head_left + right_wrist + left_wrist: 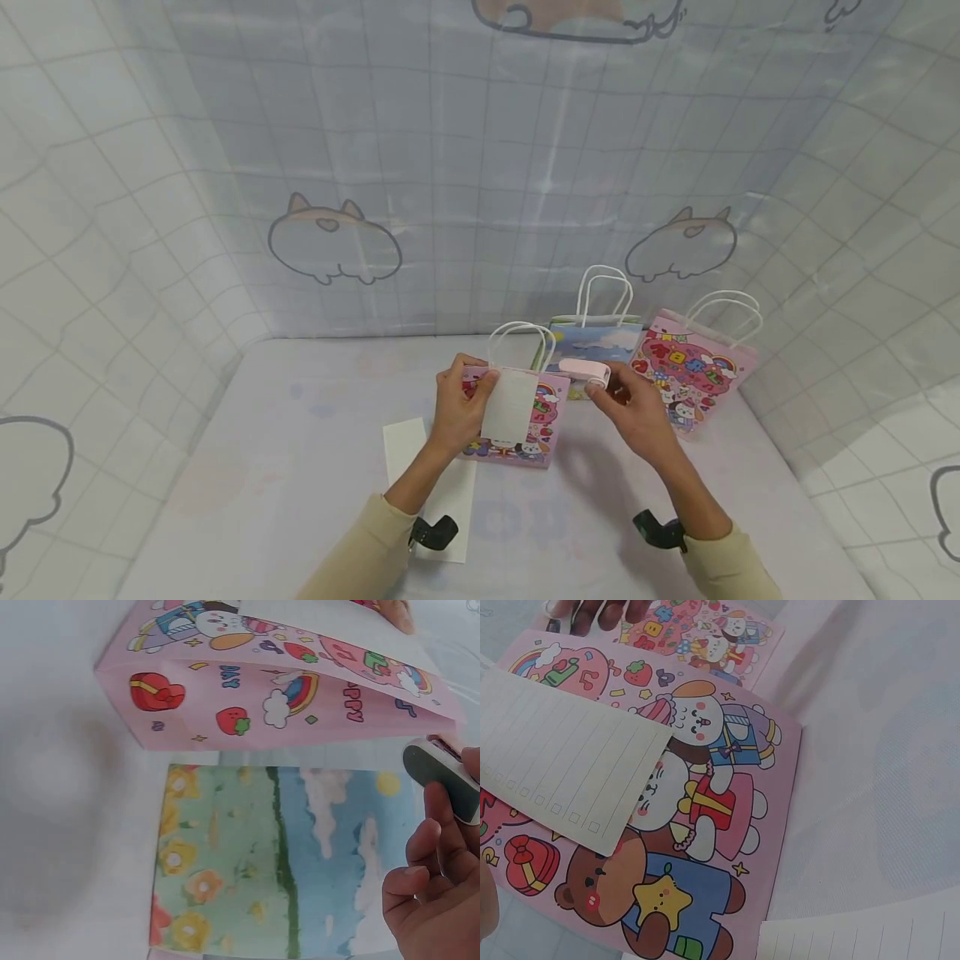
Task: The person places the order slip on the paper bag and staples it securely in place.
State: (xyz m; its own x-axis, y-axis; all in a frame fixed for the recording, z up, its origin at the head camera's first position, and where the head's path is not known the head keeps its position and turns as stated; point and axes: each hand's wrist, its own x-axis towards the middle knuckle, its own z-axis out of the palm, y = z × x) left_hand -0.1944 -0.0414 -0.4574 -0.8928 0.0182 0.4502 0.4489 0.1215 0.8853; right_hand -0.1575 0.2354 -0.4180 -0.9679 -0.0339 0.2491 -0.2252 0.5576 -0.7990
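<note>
My left hand (456, 415) grips a pink cartoon gift bag (546, 437) with white handles by its upper left side. Under the thumb, a lined checklist sheet (512, 408) lies flat against the bag's front. The left wrist view shows the small tick boxes along that sheet (562, 757). To the right, my right hand (637, 412) holds a small pink stapler (585, 370) between thumb and fingers, its front end at the bag's top right corner. Seen from the right wrist, the stapler (442, 780) has a dark grey underside and sits close to the bag's open edge.
A blue landscape gift bag (611, 337) stands behind the hands. Another pink gift bag (693, 367) leans tilted at the right, near the wall. Long white lined paper (446, 521) lies on the table under my left forearm. Patterned curtain-like walls enclose the table.
</note>
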